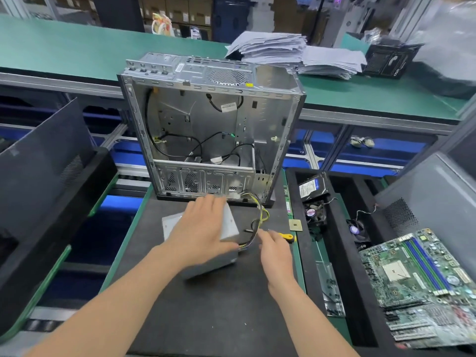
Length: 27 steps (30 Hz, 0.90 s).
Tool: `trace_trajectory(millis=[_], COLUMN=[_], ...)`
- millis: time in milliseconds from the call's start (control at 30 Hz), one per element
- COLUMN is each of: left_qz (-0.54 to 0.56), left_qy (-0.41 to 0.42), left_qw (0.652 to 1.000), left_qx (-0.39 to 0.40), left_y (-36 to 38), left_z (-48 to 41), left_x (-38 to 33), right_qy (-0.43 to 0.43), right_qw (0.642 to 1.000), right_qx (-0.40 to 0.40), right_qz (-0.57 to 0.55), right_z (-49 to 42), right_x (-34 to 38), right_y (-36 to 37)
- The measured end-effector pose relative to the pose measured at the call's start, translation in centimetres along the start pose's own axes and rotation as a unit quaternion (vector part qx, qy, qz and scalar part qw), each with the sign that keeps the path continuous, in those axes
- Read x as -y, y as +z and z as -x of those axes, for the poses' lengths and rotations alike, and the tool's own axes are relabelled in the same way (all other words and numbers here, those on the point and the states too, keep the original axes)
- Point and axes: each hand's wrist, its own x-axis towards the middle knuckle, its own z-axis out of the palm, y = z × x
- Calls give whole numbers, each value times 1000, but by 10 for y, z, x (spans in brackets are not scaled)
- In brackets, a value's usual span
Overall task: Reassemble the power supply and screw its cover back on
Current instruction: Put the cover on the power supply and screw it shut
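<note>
i'm pressing my left hand [203,228], fingers flat, on the power supply [230,224] lying on the table [206,318] to steady it, while my right hand [277,258] is hovering beside the screwdriver [287,237], its grip impossible to tell.

Worktop [206,318]: dark foam mat with green edging, directly beneath the left grip [203,228]. Beyond the grip, a long green-topped bench [77,47] runs across the room on a grey metal frame [360,117], with blue containers [373,150] stored beneath. On that bench, beyond and right of the grip, lie loose stacks of paper [273,47] and a black box [389,60]. Left of the grip, a dark side panel [46,155] leans upright in a black holder. Right of the grip, a black foam tray [342,266] adjoins the worktop; a grey perforated panel [438,197] stands beyond it. Farthest back: cardboard cartons [180,9] on shelving, blurred. Lighting is even and bright.
</note>
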Motion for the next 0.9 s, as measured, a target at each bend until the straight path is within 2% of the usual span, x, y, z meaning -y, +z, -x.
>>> trace_trajectory(millis=[100,167,267,333,433,467,567,633,700,733,767,800,833,900], left_qz=[-46,-48,-23,13,191,220,214,296,465,545,599,626,636,637], left_qy=[49,61,50,37,-36,-62,-168,-285,-378,-399,-409,-413,-417,-417], left_qw=[997,996,998,999,981,973,960,905,794,732,684,656,643,642], left_qx=[-23,-33,-20,-14,-14,-22,-75,-108,-104,-89,-77,-79,-86,-90], left_y=[14,18,17,14,4,1,-3,2,9,12,15,17,18,17], left_z=[4,2,0,0,3,4,18,34,46,50,52,51,50,47], left_x=[4,7,9,9,12,16,34,40,37,33,28,25,23,20], right_qy=[-122,-177,-175,-156,-156,-160,-149,-125,-94,-82,-72,-66,-63,-69], right_qw=[992,984,979,979,982,981,982,985,987,989,990,991,991,991], right_qx=[-32,11,100,120,92,90,101,106,111,110,106,101,96,82], right_qz=[-10,-29,-43,-51,-56,-58,-53,-54,-62,-62,-62,-66,-73,-78], right_z=[5,7,6,4,-1,-3,-6,-8,-8,-7,-6,-4,-3,0], right_x=[2,9,21,27,29,28,29,31,33,34,34,33,32,31], right_y=[-4,-1,17,31,44,45,44,43,47,50,54,58,61,64])
